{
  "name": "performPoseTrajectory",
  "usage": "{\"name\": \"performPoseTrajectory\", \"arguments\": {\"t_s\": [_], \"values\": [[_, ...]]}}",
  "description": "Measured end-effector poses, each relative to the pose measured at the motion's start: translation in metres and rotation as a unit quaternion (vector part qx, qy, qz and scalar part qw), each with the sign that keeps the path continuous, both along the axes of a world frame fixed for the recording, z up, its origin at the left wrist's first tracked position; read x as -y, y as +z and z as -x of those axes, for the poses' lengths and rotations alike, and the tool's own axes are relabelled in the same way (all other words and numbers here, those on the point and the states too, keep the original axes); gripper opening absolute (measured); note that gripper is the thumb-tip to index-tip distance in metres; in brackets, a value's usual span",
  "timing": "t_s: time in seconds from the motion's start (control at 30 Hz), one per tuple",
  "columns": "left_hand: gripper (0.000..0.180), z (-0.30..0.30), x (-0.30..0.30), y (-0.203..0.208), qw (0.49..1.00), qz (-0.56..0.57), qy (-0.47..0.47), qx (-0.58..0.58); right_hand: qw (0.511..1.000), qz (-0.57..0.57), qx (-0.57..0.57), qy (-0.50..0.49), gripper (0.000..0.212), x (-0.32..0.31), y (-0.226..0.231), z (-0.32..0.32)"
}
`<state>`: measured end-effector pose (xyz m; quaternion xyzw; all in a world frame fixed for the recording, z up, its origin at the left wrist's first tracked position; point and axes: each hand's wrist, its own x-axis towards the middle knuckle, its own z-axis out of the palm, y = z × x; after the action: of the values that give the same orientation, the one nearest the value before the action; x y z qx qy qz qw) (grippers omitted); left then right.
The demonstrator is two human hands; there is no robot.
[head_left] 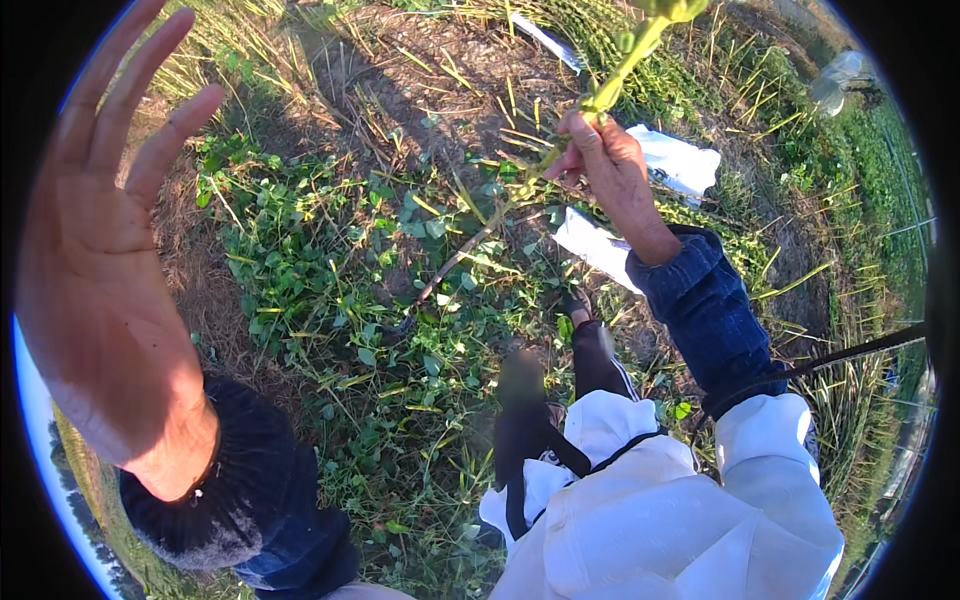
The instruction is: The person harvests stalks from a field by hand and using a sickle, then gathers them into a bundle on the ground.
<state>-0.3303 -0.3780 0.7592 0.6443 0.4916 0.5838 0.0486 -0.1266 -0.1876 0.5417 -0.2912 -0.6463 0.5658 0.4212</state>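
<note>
My right hand [618,178] is closed round a green plant stalk [627,72] with pods or buds along it. The stalk's top runs out of view at the upper edge. Below the fist it slants down to the left, and a brown, stick-like length [455,262] carries on in line with it toward the leafy ground; whether the two are one piece I cannot tell. Raised close at the left, my left hand [110,270] has its fingers spread and holds nothing. Dark blue sleeves cover both forearms.
Low leafy plants [330,230] and cut stubble cover the ground. White sheets or bags [680,165] lie beyond and beside my right hand, with another white strip [545,42] farther off. A dark strap [860,350] crosses at the right. Taller stalks [240,40] stand at the far left.
</note>
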Motion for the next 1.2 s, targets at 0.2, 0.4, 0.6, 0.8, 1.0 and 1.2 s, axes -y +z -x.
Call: {"name": "performPoseTrajectory", "arguments": {"t_s": [0.2,0.4,0.6,0.8,1.0,1.2], "values": [[0.035,-0.005,-0.051,-0.150,0.931,0.270,0.160,0.188,0.980,0.062,-0.062,-0.177,0.033,-0.160,-0.050,-0.124],[0.034,-0.016,0.028,-0.323,0.757,0.516,0.256,0.309,0.940,0.169,-0.094,-0.280,0.030,-0.258,-0.147,-0.194],[0.025,-0.080,0.076,-0.367,0.542,0.638,0.344,0.425,0.821,0.423,-0.213,-0.318,0.019,-0.381,-0.337,-0.321],[0.020,-0.114,0.120,-0.388,0.501,0.689,0.332,0.405,0.779,0.564,-0.076,-0.264,0.029,-0.440,-0.498,-0.394],[0.021,-0.085,0.122,-0.368,0.465,0.711,0.344,0.400,0.828,0.527,0.055,-0.181,0.010,-0.381,-0.482,-0.229],[0.010,0.030,0.127,-0.397,0.482,0.710,0.357,0.369,0.884,0.455,0.101,0.034,0.009,-0.348,-0.371,-0.042]]}}
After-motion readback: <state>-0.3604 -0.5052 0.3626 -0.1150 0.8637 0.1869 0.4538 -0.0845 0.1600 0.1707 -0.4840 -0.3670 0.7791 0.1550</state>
